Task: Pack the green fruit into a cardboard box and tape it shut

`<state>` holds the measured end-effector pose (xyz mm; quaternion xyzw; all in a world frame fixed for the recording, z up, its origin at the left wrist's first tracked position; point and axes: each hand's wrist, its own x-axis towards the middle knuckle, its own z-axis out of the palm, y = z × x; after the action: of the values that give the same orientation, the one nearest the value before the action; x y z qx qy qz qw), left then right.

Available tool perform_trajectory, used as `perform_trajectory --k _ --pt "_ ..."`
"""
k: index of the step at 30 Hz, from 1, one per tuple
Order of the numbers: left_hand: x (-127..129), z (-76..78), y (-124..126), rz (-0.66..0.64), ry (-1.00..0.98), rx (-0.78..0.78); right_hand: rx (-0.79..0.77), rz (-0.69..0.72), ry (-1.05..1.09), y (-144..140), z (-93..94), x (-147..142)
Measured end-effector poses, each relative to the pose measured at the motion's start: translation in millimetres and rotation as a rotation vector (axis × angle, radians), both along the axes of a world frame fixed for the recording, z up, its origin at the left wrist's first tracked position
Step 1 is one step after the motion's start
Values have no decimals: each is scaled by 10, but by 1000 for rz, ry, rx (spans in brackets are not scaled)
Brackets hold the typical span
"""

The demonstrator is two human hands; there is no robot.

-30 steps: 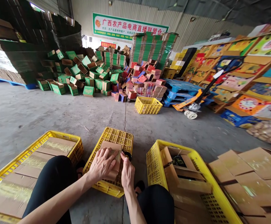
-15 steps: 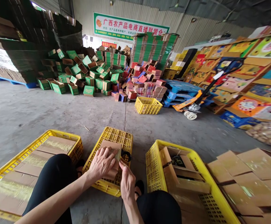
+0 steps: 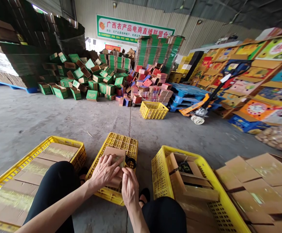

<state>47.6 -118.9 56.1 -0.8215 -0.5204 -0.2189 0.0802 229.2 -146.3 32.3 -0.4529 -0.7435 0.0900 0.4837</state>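
Note:
A small cardboard box (image 3: 115,151) with a strip of clear tape across its top rests on an upturned yellow crate (image 3: 118,139) between my knees. My left hand (image 3: 105,170) lies flat over the box, its fingers stretched across the tape. At the box's right edge, by the tape, my right hand (image 3: 130,187) is closed with thumb and fingers pressed together; whatever lies between them is hidden. A black tool with a round end (image 3: 131,162), perhaps a tape dispenser, sits against the far right side of the box.
Taped boxes (image 3: 34,170) fill a yellow crate on the left. To the right, another yellow crate (image 3: 158,173) holds cartons, one open with dark contents, beside more taped boxes (image 3: 257,184). Farther off are a yellow basket (image 3: 154,110), a pallet jack (image 3: 199,110) and piled cartons (image 3: 92,77).
My right hand has shifted slightly left and up along the box's edge, its once-extended index finger now drawn in against the thumb. My left hand stays flat on the box.

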Motion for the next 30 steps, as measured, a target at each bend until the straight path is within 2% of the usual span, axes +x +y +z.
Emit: perform_trajectory --k 7,11,16,23,27,30 --pt "39 126 167 -68 22 -47 48 -48 15 48 -14 -12" --pt "85 140 235 -66 -1 -58 38 -45 20 58 -20 -12" --pt "52 48 95 -54 -52 -14 20 -49 14 93 -2 -10" --pt "-192 -138 -158 -167 -152 13 25 -62 -32 216 36 -10" --pt "-301 -149 -220 -227 -255 -36 12 -51 -30 261 38 -18" --pt "-325 -121 -245 -226 -311 -65 -10 -32 -27 292 37 -36"
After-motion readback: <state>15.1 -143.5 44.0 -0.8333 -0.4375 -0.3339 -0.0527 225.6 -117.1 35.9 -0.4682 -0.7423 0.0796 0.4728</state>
